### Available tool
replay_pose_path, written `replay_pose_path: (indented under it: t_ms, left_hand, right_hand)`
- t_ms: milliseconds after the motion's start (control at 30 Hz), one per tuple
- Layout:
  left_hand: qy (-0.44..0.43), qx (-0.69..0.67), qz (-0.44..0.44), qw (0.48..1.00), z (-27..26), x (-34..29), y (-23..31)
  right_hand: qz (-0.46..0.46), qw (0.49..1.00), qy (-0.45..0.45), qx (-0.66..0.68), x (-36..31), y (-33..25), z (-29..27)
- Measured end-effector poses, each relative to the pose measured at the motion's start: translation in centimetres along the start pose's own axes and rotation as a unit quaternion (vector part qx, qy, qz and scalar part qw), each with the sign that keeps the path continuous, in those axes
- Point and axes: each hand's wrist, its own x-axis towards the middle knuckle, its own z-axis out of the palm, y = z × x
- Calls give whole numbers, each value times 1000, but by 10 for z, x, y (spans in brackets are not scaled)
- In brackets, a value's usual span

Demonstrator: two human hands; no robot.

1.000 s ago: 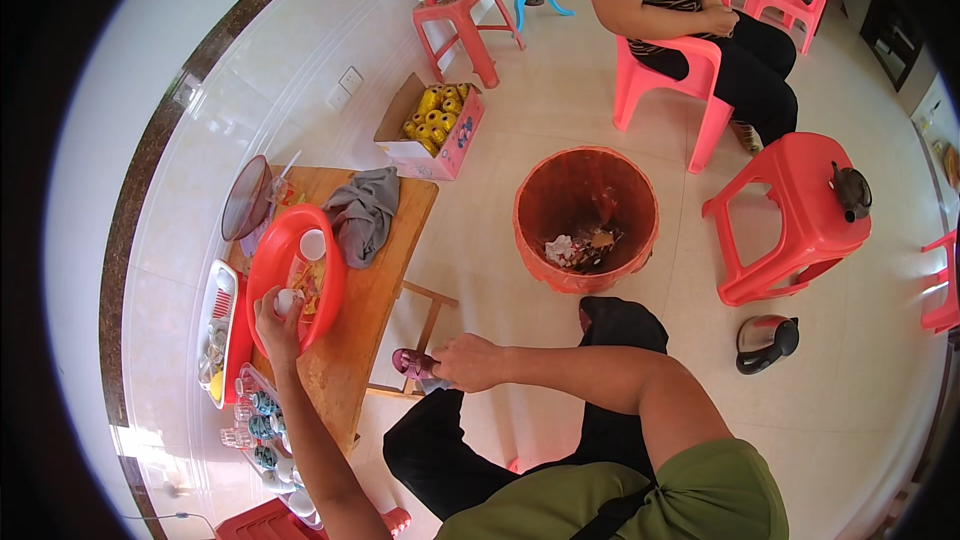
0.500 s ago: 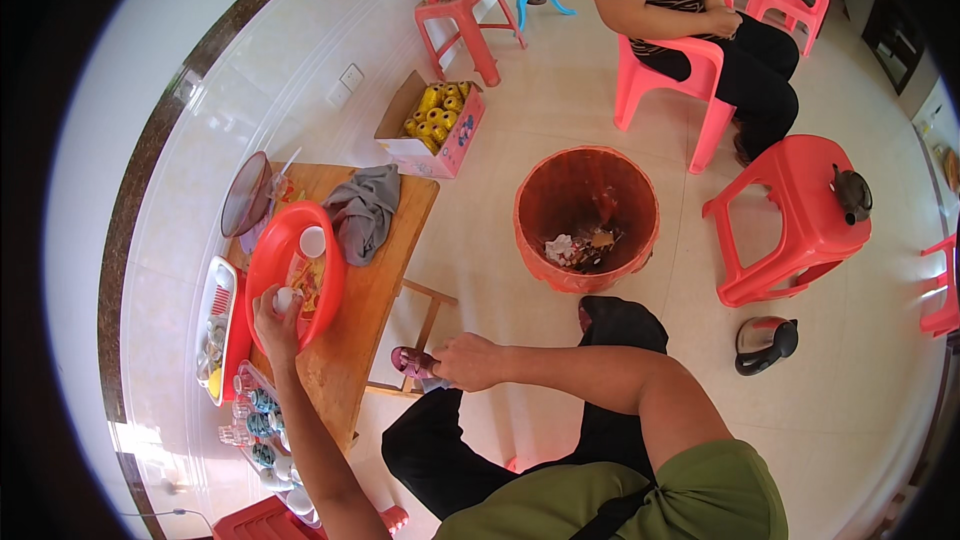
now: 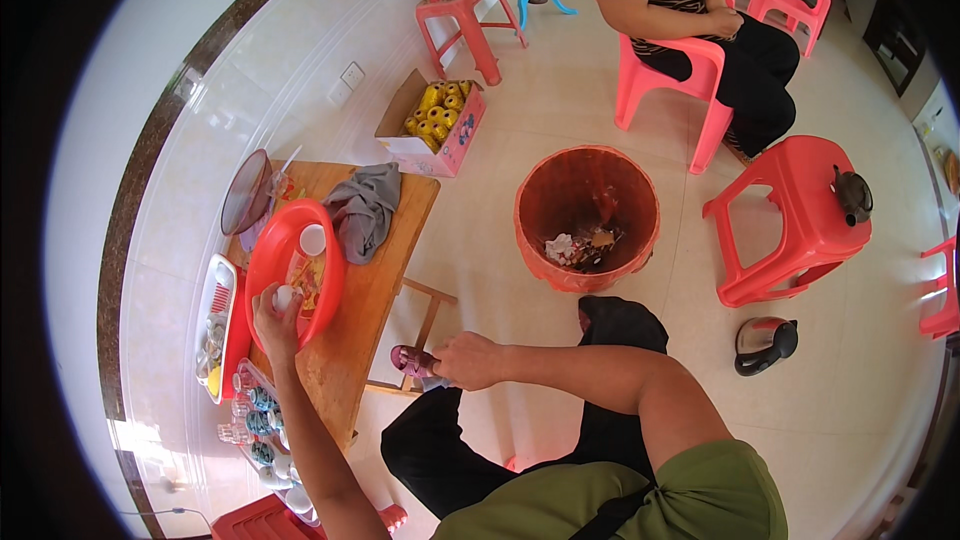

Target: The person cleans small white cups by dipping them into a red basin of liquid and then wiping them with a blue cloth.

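The cup work looks midway to me: one small white cup is in hand inside the red basin on the wooden surface at left, and a second white cup sits toward the basin's far end, probably left to deal with. Cups and glasses crowd together at near left (whether those are finished, I can't say). The left hand has thumb and fingers closed around the small white cup. Well apart from it, the right hand curls loosely by the knee; I cannot tell whether it grips anything.
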Motion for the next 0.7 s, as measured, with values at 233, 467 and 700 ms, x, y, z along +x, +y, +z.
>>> replay_pose_path:
  t_ms: [233,467,700]
  left_hand:
    - [-2,-2,-3,1000,1,1,-1]
    - [-2,-1,-3,1000,1,0,-1]
    - [-4,-1,-3,1000,0,0,0]
  right_hand:
    - [-3,1000,-19,-23,1,2,4]
    - [0,1000,-6,3,0,1,4]
    - [-4,1000,-6,-3,-1,1,2]
